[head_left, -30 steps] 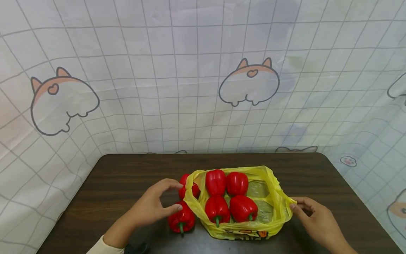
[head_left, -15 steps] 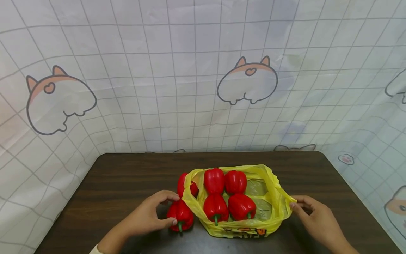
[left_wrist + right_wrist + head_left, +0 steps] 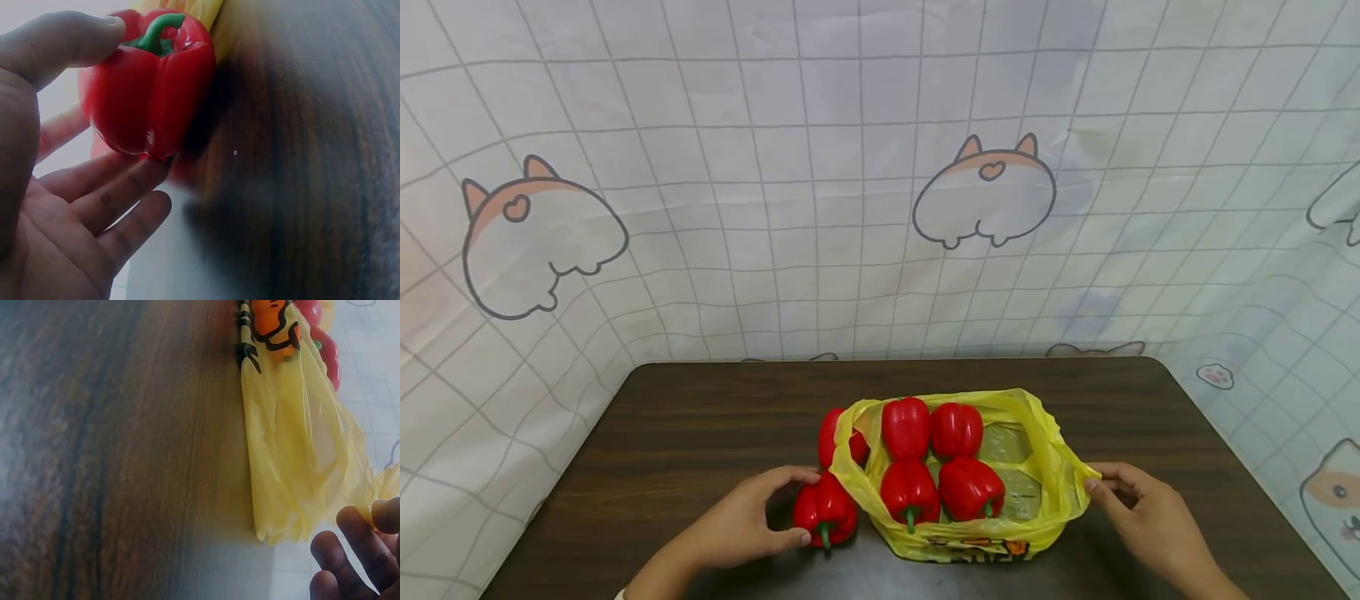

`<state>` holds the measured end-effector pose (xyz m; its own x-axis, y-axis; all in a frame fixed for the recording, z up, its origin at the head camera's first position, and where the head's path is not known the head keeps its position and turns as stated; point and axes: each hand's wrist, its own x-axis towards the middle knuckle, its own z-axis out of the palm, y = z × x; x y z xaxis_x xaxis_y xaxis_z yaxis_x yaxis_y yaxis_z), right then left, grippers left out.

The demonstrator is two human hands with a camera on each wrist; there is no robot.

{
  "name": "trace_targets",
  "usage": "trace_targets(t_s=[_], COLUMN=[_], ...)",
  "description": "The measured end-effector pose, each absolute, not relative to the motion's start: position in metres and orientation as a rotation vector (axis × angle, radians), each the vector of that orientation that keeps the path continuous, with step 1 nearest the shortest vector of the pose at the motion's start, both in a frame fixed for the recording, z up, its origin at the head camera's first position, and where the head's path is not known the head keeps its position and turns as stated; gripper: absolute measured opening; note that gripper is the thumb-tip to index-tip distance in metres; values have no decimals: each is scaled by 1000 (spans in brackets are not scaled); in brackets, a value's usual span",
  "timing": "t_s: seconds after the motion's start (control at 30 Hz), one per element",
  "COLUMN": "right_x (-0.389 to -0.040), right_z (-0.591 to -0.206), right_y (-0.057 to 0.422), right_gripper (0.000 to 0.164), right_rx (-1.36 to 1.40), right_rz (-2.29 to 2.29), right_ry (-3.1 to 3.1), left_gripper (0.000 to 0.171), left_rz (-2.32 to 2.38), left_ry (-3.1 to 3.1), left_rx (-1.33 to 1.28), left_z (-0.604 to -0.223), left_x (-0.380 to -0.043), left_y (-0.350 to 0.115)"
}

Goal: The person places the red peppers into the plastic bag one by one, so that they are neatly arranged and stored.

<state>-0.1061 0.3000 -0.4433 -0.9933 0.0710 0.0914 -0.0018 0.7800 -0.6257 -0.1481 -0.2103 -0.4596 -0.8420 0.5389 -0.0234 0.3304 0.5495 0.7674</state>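
My left hand [image 3: 741, 518] curves around a red bell pepper [image 3: 833, 506] on the table, left of the yellow plastic bag [image 3: 917, 543]. In the left wrist view the thumb lies on the pepper's stem side [image 3: 147, 94], and fingers meet its opposite side. My right hand [image 3: 1153, 521] pinches the right corner of the bag's rim between thumb and fingers. Several red bell peppers lie inside the open bag, in its left and middle part, two of them with green stems showing. Another red bell pepper [image 3: 827, 435] stands behind the held one, partly hidden by the bag.
The dark wood-grain table [image 3: 715, 408] carries everything. A white grid-patterned cloth [image 3: 820, 208] with cartoon animals hangs behind and at both sides of it. Black and orange print [image 3: 269, 319] marks the bag's front.
My left hand has come down and slightly left, and its thumb and fingers have closed in on the near red bell pepper. The right hand keeps holding the bag's rim.
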Motion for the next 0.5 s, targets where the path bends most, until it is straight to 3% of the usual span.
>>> trace_targets(t_s=[0.5], right_x=[-106], right_z=[-443], right_y=[300], right_gripper=[46], right_rx=[-70], right_rz=[1000], right_ry=[-2863], left_gripper=[56], left_rz=[1268], left_ry=[2546], left_rx=[778], left_z=[-463], left_x=[-146], left_y=[-212])
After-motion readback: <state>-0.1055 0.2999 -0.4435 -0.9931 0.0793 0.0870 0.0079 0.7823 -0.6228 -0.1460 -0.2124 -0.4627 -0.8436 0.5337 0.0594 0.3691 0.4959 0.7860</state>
